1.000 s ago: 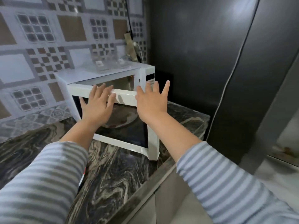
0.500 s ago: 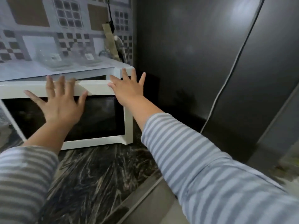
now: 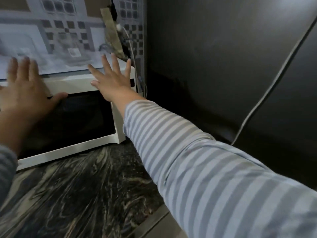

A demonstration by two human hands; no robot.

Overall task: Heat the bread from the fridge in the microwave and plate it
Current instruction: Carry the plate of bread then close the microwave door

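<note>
A white microwave [image 3: 75, 145] with a dark glass door stands on the marbled countertop [image 3: 82, 191] at the left. Its door looks shut. My left hand [image 3: 25, 93] lies flat on the door's upper left, fingers spread, the thumb along the top of the glass. My right hand [image 3: 111, 81] is spread flat against the microwave's upper right corner. Both hands hold nothing. No bread or plate is in view. The image is blurred from motion.
A tall dark fridge [image 3: 223, 66] stands right of the microwave, with a thin pale line [image 3: 267, 93] running down its front. Cables [image 3: 135, 69] hang between microwave and fridge. Patterned tiles [image 3: 68, 28] cover the back wall.
The door, ajar a second ago, now looks shut. The view has swung right and closer. Both hands stay spread on the microwave, the left one shifted toward the frame's left edge.
</note>
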